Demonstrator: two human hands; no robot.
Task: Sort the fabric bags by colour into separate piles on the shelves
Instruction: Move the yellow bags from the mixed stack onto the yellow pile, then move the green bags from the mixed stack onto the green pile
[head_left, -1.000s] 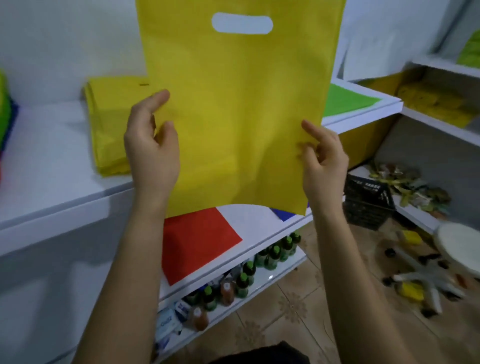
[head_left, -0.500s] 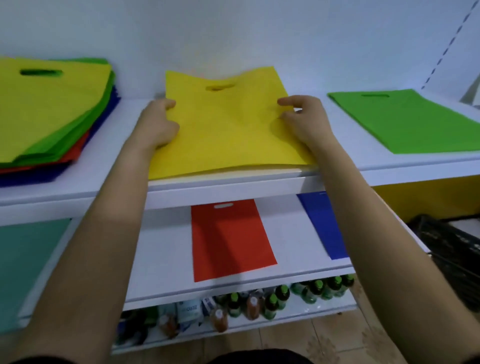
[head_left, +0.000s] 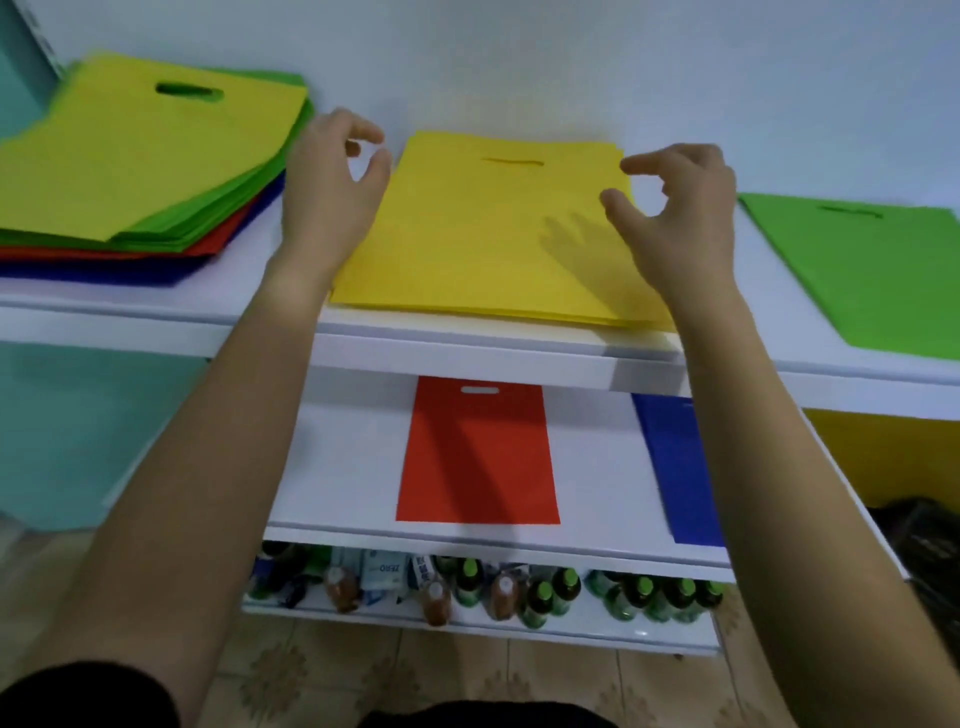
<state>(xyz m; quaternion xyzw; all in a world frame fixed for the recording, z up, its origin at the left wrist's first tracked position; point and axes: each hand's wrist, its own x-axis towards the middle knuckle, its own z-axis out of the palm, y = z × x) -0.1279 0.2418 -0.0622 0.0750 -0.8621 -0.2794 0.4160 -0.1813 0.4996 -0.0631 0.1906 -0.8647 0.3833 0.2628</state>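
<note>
A pile of yellow bags lies flat in the middle of the top shelf. My left hand hovers just off the pile's left edge, fingers loosely curled, holding nothing. Above the pile's right side my right hand is lifted, fingers relaxed and empty. A mixed stack of yellow, green, red and blue bags sits at the shelf's left end. A green bag lies at the right end. On the lower shelf lie a red bag and a blue bag.
Bottles and small packs crowd the bottom shelf near the tiled floor. A white wall backs the shelves. A dark crate stands at the lower right, under a yellow panel.
The yellow bag I held up came down onto the yellow pile. Both hands then pressed it flat and have now let go and lifted off.
</note>
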